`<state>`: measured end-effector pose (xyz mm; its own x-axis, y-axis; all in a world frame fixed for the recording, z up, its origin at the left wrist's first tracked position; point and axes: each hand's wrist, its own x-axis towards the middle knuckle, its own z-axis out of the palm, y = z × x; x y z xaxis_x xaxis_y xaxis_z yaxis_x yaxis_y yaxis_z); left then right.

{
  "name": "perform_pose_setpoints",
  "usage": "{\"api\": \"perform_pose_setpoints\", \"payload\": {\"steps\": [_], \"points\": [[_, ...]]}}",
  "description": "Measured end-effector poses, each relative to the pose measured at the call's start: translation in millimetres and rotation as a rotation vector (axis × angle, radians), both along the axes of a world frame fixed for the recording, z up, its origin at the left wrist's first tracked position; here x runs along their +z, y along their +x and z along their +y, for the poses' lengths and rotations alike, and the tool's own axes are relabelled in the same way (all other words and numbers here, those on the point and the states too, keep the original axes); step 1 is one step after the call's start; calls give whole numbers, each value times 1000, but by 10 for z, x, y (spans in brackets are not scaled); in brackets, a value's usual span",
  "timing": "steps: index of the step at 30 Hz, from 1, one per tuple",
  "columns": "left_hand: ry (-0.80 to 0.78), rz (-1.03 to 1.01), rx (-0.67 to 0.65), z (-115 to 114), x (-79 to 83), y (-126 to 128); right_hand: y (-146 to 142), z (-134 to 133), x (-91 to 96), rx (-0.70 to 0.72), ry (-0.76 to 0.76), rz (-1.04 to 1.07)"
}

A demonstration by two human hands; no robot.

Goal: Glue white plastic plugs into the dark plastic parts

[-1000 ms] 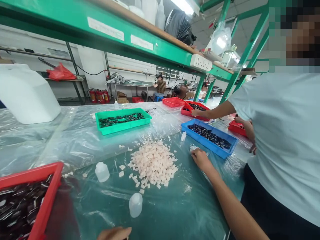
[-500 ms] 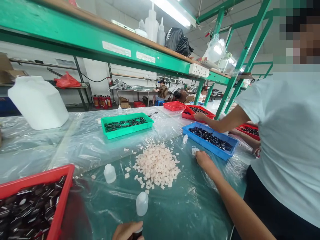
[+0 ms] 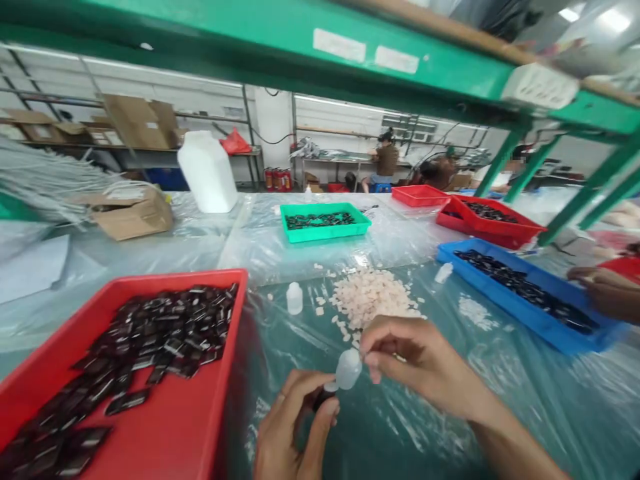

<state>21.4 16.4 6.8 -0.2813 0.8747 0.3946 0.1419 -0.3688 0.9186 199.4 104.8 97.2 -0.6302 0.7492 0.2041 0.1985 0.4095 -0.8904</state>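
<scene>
My left hand pinches a small dark glossy piece between thumb and fingers. A pale spot shows at the top of this piece. Just beyond it is a small translucent white bottle, between my two hands; whether either hand touches it I cannot tell. The fingertips of my right hand are pressed together beside the bottle, and whatever they hold is too small or hidden to name. Behind my right hand lies a heap of small cream-coloured pieces. A second small white bottle stands left of the heap.
Dark pieces fill much of a red tray at left. A green tray and a blue tray also hold dark pieces. Small white bits lie near the blue tray. A co-worker's hand is at right. A green shelf beam crosses above.
My right hand has come from the white bits by the blue tray to beside the bottle. My left hand has risen into fuller view with the dark piece. The view has swung left.
</scene>
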Motion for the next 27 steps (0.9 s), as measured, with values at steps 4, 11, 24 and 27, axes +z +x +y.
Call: {"api": "perform_pose_setpoints", "payload": {"steps": [4,11,24,27], "points": [[-25,51,-36,-21,5,-43,-73,-125,-180,67,61,68],[50,240,-157,4,31,-152,-70,-243,-319,52,326,8],[44,265,-165,-11,71,-151,-128,-326,-476,-21,487,12],[40,249,-154,-16,70,-140,-201,-352,-481,-83,417,23]]}}
